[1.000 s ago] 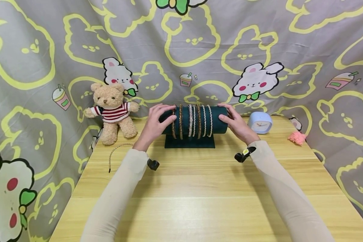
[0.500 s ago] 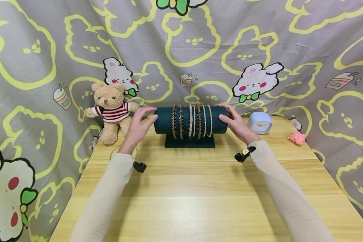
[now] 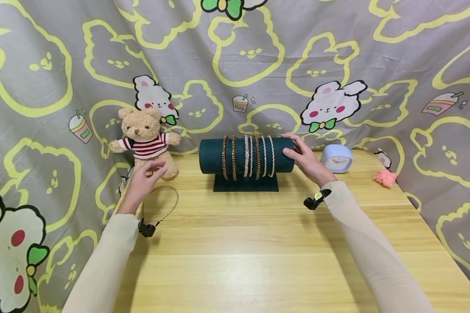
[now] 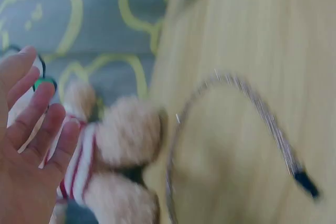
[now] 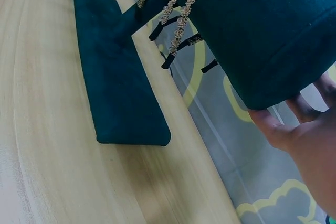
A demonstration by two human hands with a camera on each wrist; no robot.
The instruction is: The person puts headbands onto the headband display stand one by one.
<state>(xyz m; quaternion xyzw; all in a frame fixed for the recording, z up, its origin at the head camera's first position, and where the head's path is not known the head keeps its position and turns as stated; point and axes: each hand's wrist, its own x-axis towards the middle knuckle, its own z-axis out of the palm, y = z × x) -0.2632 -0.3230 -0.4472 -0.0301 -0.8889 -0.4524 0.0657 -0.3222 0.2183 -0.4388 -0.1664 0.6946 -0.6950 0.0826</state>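
A dark green headband stand (image 3: 209,156) has a thick horizontal roll on a flat base, with several beaded and braided headbands (image 3: 246,156) around the roll. My right hand (image 3: 309,165) holds the roll's right end, thumb in front and fingers around the end; the right wrist view shows the thumb (image 5: 265,124) touching the roll's edge. My left hand (image 3: 141,187) hovers at the left, fingers loosely bent and holding nothing. Below and beside it, a single slim headband (image 4: 262,111) with a black tip lies on the table, partly hidden by the left hand and wrist in the head view.
A teddy bear (image 3: 145,130) in a striped sweater sits at the back left, just beyond my left hand. A blue clock (image 3: 337,158) stands right of my right hand, with a pink fuzzy item (image 3: 384,178) farther right. A patterned curtain (image 3: 196,56) hangs behind the wooden table (image 3: 235,261).
My left hand has left the headbands at the roll's left part and moved left and toward me, over the loose headband. The right hand stays at the roll's right end.
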